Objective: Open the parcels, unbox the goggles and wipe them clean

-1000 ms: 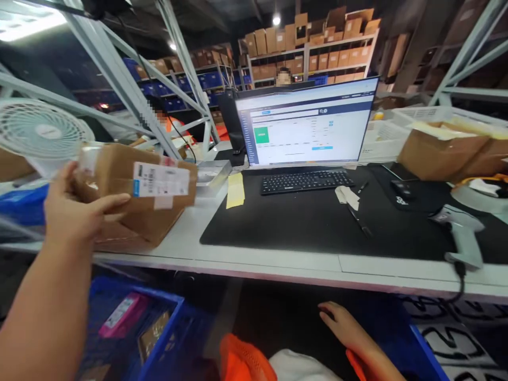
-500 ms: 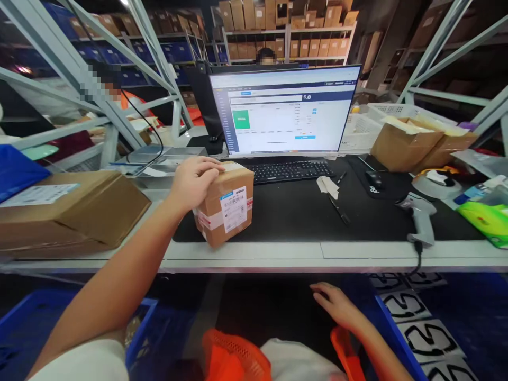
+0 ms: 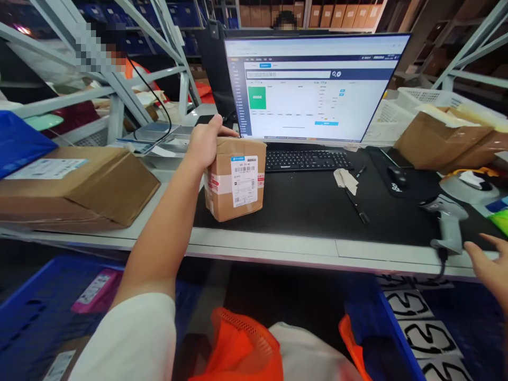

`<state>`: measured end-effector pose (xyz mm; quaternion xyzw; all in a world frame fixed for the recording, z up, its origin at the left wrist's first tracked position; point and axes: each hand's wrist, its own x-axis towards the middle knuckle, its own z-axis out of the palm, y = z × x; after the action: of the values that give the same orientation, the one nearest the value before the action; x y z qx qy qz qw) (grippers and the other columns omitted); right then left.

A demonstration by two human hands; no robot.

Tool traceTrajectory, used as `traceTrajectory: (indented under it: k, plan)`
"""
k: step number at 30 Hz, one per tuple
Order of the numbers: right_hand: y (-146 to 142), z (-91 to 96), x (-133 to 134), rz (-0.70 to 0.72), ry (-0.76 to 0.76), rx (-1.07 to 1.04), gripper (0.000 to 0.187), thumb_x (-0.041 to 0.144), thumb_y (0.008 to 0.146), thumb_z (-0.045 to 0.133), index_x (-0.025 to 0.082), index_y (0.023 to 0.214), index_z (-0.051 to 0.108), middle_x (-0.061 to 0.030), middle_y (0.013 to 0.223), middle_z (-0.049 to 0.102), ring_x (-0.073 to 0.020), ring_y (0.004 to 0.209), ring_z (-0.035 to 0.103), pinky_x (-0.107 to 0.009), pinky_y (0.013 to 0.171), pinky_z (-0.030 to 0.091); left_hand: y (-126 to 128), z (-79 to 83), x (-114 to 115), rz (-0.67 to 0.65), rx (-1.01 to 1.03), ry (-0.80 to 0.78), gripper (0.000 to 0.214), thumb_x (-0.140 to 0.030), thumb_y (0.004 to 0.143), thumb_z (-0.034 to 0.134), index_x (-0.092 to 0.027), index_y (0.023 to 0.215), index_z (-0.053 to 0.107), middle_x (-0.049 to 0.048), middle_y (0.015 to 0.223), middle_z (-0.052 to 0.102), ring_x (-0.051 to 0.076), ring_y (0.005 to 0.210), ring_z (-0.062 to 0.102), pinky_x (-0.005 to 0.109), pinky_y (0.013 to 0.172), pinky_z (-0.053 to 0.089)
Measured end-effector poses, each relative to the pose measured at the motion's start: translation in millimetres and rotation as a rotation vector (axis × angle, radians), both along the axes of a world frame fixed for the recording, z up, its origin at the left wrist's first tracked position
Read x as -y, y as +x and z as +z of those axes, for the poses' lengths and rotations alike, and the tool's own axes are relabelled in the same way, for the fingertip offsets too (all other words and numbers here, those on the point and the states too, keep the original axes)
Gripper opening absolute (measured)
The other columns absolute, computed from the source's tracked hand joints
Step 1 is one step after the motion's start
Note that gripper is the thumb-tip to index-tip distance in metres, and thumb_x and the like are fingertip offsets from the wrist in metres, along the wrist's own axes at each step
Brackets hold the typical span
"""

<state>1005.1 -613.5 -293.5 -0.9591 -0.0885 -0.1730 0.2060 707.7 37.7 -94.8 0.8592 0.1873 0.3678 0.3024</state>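
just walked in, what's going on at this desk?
A person's left hand grips the top of a small brown cardboard parcel with a white barcode label, standing on the black desk mat before the lit monitor. The right hand is open beside the grey handheld barcode scanner, not touching it.

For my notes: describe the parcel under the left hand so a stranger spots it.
Below the monitor, on the black mat, stands a small cardboard box under the left hand. Unlike the larger flat carton leftward, its barcode label faces front.
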Motion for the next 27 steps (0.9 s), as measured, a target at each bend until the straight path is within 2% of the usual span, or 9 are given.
traceTrajectory:
  k: [4, 7, 9, 13, 16, 19, 22, 27]
  plan:
    - [5, -5.5, -33, 0.186, -0.002, 0.163, 0.080, 0.071, 0.083, 0.039, 0.016, 0.132, 0.070, -0.0255, 0.132, 0.063, -0.0389, 0.137, 0.052, -0.049, 0.121, 0.038, -11, -0.1, -3, -0.056, 0.034, -0.147, 0.065, -0.064, 0.097, 0.035, -0.018, 0.088, 0.081, 0.0074, 0.081, 0.076, 0.019, 0.076, 0.066, 0.035, 0.079, 0.049]
    - [12, -2.8, -80, 0.322, -0.020, 0.232, 0.068, 0.068, 0.089, 0.038, 0.022, 0.127, 0.071, -0.0202, 0.135, 0.062, -0.0330, 0.138, 0.052, -0.045, 0.121, 0.037, -13, 1.4, 3, -0.089, 0.020, -0.139, 0.063, -0.062, 0.097, 0.038, -0.017, 0.089, 0.081, 0.0077, 0.080, 0.076, 0.018, 0.074, 0.065, 0.035, 0.080, 0.049]
    - [29, 0.9, -117, 0.380, -0.070, 0.202, 0.062, 0.061, 0.091, 0.041, 0.018, 0.127, 0.070, -0.0194, 0.139, 0.060, -0.0300, 0.139, 0.051, -0.043, 0.121, 0.036, -10, 2.3, 5, -0.093, 0.022, -0.123, 0.062, -0.062, 0.097, 0.039, -0.017, 0.086, 0.080, 0.0084, 0.080, 0.076, 0.019, 0.075, 0.066, 0.035, 0.080, 0.050]
    - [77, 5.4, -187, 0.376, -0.203, 0.015, 0.052, 0.044, 0.094, 0.049, 0.010, 0.127, 0.069, -0.0213, 0.141, 0.059, -0.0270, 0.141, 0.047, -0.039, 0.120, 0.033, 0, 4.6, 5, -0.090, 0.028, -0.095, 0.057, -0.056, 0.096, 0.041, -0.017, 0.075, 0.077, 0.0099, 0.080, 0.075, 0.021, 0.080, 0.068, 0.036, 0.078, 0.051]
    - [104, 2.4, -219, 0.294, -0.196, -0.012, 0.056, 0.045, 0.098, 0.047, 0.006, 0.132, 0.066, -0.0262, 0.147, 0.052, -0.0328, 0.140, 0.045, -0.047, 0.115, 0.035, 4, 7.7, 6, -0.085, 0.040, -0.096, 0.052, -0.049, 0.094, 0.044, -0.016, 0.069, 0.076, 0.0102, 0.075, 0.073, 0.022, 0.078, 0.067, 0.037, 0.078, 0.051]
    - [117, -5.6, -232, 0.199, -0.140, 0.002, 0.063, 0.049, 0.101, 0.039, 0.004, 0.141, 0.057, -0.0291, 0.154, 0.043, -0.0381, 0.144, 0.036, -0.058, 0.113, 0.032, 5, 10.0, 9, -0.074, 0.049, -0.088, 0.050, -0.044, 0.094, 0.044, -0.016, 0.065, 0.075, 0.0098, 0.072, 0.073, 0.021, 0.076, 0.066, 0.038, 0.081, 0.051]
    - [122, -14.7, -231, 0.138, -0.071, -0.003, 0.064, 0.049, 0.101, 0.039, 0.004, 0.145, 0.052, -0.0297, 0.153, 0.042, -0.0389, 0.145, 0.032, -0.064, 0.113, 0.031, 8, 9.0, 10, -0.076, 0.053, -0.086, 0.051, -0.045, 0.094, 0.044, -0.017, 0.064, 0.074, 0.0092, 0.071, 0.072, 0.020, 0.075, 0.065, 0.037, 0.081, 0.051]
    - [128, -21.6, -226, 0.098, -0.008, -0.027, 0.065, 0.048, 0.099, 0.044, 0.006, 0.148, 0.049, -0.0298, 0.157, 0.036, -0.0365, 0.147, 0.026, -0.064, 0.115, 0.028, 27, 3.8, 6, -0.073, 0.082, -0.090, 0.054, -0.054, 0.095, 0.046, -0.018, 0.066, 0.073, 0.0070, 0.067, 0.069, 0.019, 0.076, 0.066, 0.032, 0.078, 0.051]
